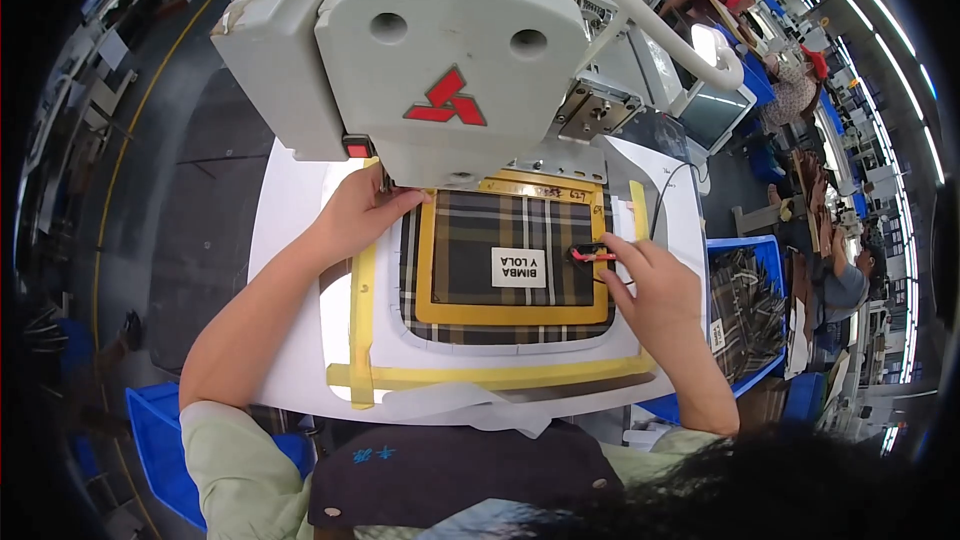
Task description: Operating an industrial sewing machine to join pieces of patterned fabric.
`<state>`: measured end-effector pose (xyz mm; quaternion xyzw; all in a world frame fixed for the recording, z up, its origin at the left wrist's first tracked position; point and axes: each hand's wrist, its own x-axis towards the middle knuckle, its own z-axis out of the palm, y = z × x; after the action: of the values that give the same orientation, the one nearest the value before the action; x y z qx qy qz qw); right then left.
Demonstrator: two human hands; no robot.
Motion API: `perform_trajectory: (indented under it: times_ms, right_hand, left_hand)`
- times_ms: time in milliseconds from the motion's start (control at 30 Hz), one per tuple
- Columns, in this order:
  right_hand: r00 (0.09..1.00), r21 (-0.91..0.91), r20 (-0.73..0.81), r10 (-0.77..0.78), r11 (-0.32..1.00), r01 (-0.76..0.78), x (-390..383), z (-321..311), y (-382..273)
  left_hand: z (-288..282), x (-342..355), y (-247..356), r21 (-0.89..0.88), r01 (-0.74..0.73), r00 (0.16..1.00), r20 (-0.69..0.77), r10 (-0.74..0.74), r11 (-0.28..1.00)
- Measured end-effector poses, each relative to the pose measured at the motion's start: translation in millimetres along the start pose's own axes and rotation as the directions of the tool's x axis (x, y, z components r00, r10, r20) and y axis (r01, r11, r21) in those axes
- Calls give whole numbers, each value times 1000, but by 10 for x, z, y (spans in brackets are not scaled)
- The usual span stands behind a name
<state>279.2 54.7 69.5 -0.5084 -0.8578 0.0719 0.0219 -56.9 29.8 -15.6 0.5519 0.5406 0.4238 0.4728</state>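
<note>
A yellow rectangular frame lies over dark plaid fabric under the sewing machine head. A white label with dark lettering rests on the plaid inside the frame. At the frame's upper left corner, my left hand is closed, thumb against the frame edge; its fingertips are partly hidden by the machine head. My right hand grips a small red-and-black pair of thread snips, held over the frame's right side, to the right of the label.
Yellow tape strips border the work on a white sheet. To the right stands a blue bin filled with plaid pieces. Another blue bin is at lower left. A black cable runs down at the right. People work farther right.
</note>
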Motion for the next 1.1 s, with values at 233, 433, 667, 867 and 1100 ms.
perform_trajectory:
  times_ms: [233,433,667,867,1100]
  right_hand:
    - [928,-44,-157,-339,941,336,285,386,110]
    - [982,813,-184,49,569,124,415,351,288]
    - [976,906,-210,49,384,175,263,398,684]
    - [965,511,-26,-262,826,238,-151,110,705]
    - [954,269,-30,-298,917,295,-281,109,500]
  left_hand:
    - [15,33,48,14,10,1000,2,-10,1000]
    - [4,3,48,-18,1,1000,2,-1,1000]
    - [33,12,48,-25,0,1000,12,0,1000]
    - [33,-6,45,24,-22,998,-50,23,999]
    - [4,40,33,57,-22,998,-62,25,998]
